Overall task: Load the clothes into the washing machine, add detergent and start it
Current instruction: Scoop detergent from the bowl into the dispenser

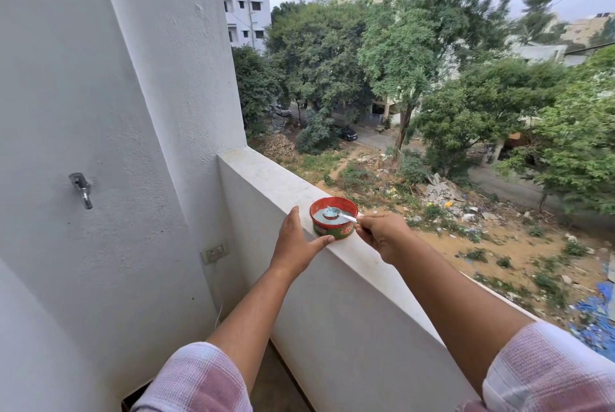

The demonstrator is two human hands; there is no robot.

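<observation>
A: Scooping detergent, that's the step. Right hand (382, 235) pinches the handle of a metal spoon (336, 213), bowl heaped with pale blue powder, sitting inside a red-and-green detergent tub (333, 222).

B: Where's the tub?

A: On top of the white balcony parapet (372, 275), just above frame centre. Spoon comes in from the tub's 3 o'clock side.

B: Left hand?

A: Left hand (296, 242) braces the tub from 9 o'clock: thumb runs along its base at 6 o'clock, fingers cup the far side. Steadying it, not lifting, I'd say.

B: Washing machine? Clothes?

A: Neither in view. Can't tell if loading is done. Just a wall tap (81, 188) at 9 o'clock and a wall socket (214, 252) with a white cable lower down, at the tub's 8 o'clock.

B: Progress, then?

A: My guess is mid-task, detergent stage. Spoon is loaded but not out of the tub. Left: carry powder to the machine, pour it, start the cycle.

B: Risk?

A: Tub sits close to the outer drop; a nudge could tip it over.
</observation>
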